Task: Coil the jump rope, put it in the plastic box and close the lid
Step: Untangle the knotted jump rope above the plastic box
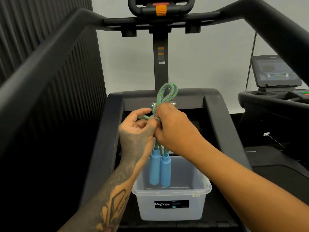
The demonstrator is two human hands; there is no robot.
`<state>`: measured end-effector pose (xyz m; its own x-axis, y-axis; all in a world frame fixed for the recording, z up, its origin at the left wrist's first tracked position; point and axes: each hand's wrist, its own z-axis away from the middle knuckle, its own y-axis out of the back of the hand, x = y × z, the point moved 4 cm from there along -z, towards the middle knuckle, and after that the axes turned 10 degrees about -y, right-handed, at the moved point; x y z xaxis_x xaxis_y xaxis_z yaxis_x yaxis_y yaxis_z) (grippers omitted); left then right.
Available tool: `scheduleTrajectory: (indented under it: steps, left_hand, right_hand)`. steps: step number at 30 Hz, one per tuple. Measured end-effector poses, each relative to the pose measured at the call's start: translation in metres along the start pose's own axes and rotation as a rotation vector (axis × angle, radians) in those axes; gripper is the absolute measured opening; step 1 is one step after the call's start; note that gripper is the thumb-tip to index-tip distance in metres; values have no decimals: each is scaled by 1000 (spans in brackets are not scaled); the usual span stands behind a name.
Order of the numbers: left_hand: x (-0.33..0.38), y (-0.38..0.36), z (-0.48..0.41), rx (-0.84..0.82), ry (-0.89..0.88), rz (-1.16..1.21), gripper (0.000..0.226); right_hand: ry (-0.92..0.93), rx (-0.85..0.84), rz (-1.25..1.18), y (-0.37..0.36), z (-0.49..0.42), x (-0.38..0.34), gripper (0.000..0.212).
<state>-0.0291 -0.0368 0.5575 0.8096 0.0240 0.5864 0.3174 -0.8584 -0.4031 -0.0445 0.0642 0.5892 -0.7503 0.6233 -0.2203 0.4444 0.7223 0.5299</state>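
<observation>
Both hands hold the jump rope (164,92) up over the open plastic box (172,208). The rope is a blue-green braided cord folded into a bundle; loops stick up above my right hand (173,126). Its two light blue handles (159,168) hang side by side below my hands, their lower ends inside the box mouth. My left hand (137,133) pinches a strand running across the bundle; my right hand grips the bundle's middle. The box is translucent white with a black label and stands on the treadmill belt. No lid is in view.
I stand on a black treadmill (160,97) with side rails left and right, its console post straight ahead. A dark ribbed wall panel (50,64) is at left. A second treadmill's console (275,72) stands at right.
</observation>
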Motion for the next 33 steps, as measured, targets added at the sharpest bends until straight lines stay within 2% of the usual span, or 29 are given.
scheduleTrajectory:
  steps: [2,6,8,9,11,13,14,17,19,20,22,23,26,27,31,33]
  left_hand:
    - [-3,3,-2,11,11,11,28]
    - [-8,6,-6,-8,52,33,24]
    - [-8,7,-6,-21,22,4,21]
    - [-6,8,-5,-42,-28,-40,22]
    - [1,7,-4,-103,-144,-120,25]
    - [3,8,-5,-116,-181,-143,27]
    - [1,8,-7,-97,-165,-142,26]
    - [-4,9,-9,-17,-30,-56,29]
    - [-8,9,-8,4,49,20,33]
    - [-8,9,-8,5,65,42,33]
    - [-8,11,-10,-6,34,37,29]
    - [-7,11,-9,-20,5,14,25]
    - [-8,13,-7,-41,-19,-4,22]
    - [-10,14,-6,-29,1,16,25]
    - [-12,13,-6,40,107,122,16]
    - [-10,12,-9,52,112,134,21]
  right_hand:
    - [-12,58,-98,-1,1,6,7]
    - [-196,88,-350,-1,3,17,5]
    - [-189,70,-373,-1,3,16,4]
    - [-132,43,-314,-1,4,12,5]
    - [4,28,-42,-2,4,3,11]
    - [29,53,192,2,1,-4,10]
    - [11,27,211,2,-2,-5,9]
    - [-70,-88,-59,-2,-5,1,13]
    - [-157,-72,-289,-1,-4,7,9]
    - [-199,-65,-394,0,-3,10,7]
    - [-218,-89,-456,0,-1,9,7]
    - [-187,-112,-390,0,-2,8,8]
    - [-29,-101,79,-1,-4,2,16]
    - [-14,-90,64,-1,-5,2,15]
    - [-214,-90,-578,-8,-2,16,9]
    - [-249,-92,-667,-13,2,20,8]
